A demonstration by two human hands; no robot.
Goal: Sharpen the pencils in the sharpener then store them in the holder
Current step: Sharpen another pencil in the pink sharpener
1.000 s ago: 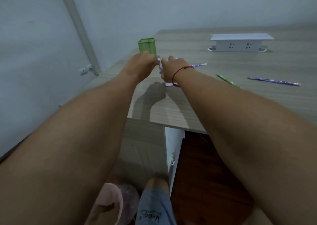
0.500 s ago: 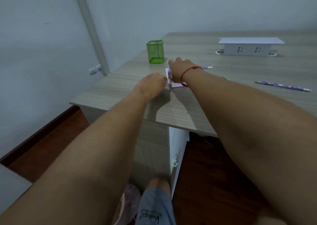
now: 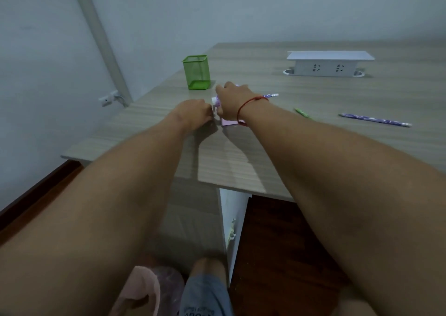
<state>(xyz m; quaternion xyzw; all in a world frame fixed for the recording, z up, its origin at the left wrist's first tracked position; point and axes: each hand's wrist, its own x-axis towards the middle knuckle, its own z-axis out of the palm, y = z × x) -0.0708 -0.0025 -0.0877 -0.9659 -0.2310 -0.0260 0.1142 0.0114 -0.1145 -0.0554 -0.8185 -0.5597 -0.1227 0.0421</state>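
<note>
While the right hand (image 3: 231, 104) wraps its grip over the sharpener (image 3: 215, 101), the left hand (image 3: 194, 114) curls beside it, contents unclear

A pale wood-grain desk (image 3: 313, 146) fills the corner. Toward its far right sits a white socket box (image 3: 329, 67) (two outlets face this way) under a flat lid. Left of the desk a pale conduit (image 3: 99, 38) slants up the wall, with a small white fitting (image 3: 107, 99) at its foot. Under the desk are a white panel (image 3: 233, 219), dark wooden floor (image 3: 277, 255) and a pinkish plastic bag (image 3: 149, 289).
</note>
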